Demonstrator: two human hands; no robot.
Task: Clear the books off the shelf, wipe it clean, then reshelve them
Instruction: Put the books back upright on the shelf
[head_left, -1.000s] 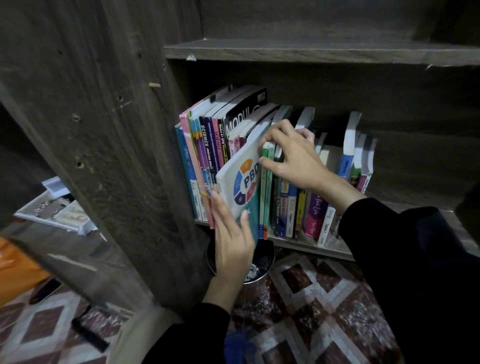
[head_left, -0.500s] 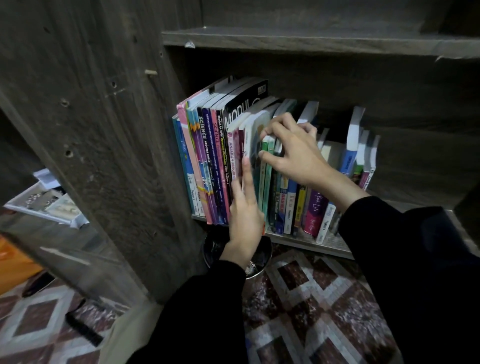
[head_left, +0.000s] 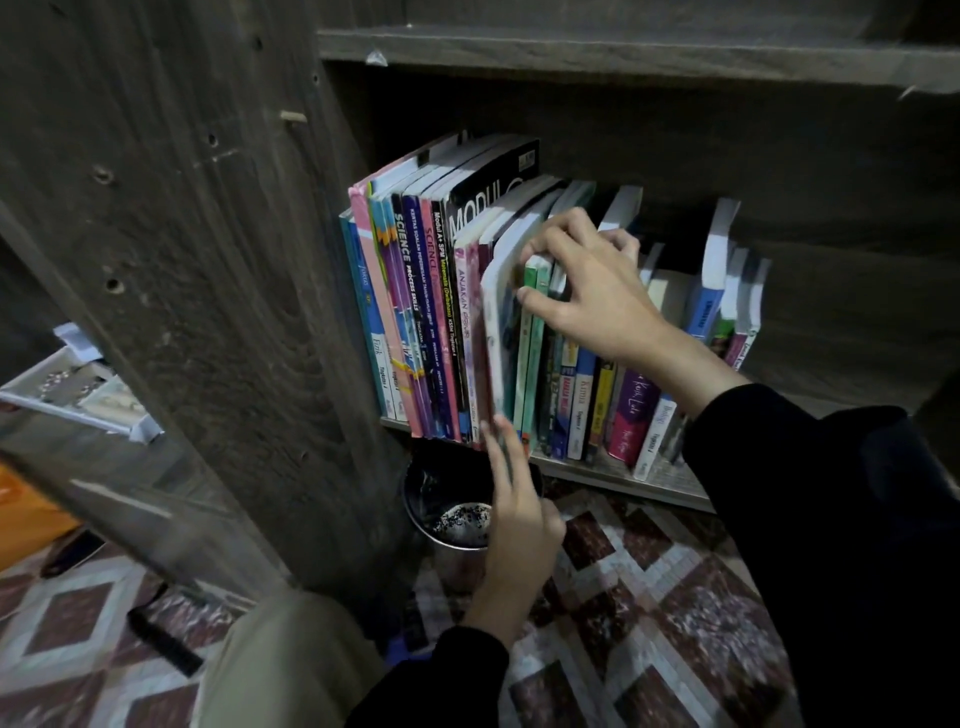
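Matt wooden shelf (head_left: 613, 470), glossy books (head_left: 431, 312)

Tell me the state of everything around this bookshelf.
Books, standing in a row on the shelf, leaning.
White book, in the row, beside the green books.
Left hand, fingers straight, touching the white book's base.
Right hand, curled over the green books' tops.
Bin, lidless, on the floor.

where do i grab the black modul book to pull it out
Take a grip on the top of the Modul book's spine, coming from the front and slightly above. It stands upright, wedged between neighbours, so its sides are shut in. Its top corner rises above the books to its right, which probably leaves enough bare cover to pinch and tip it outward.
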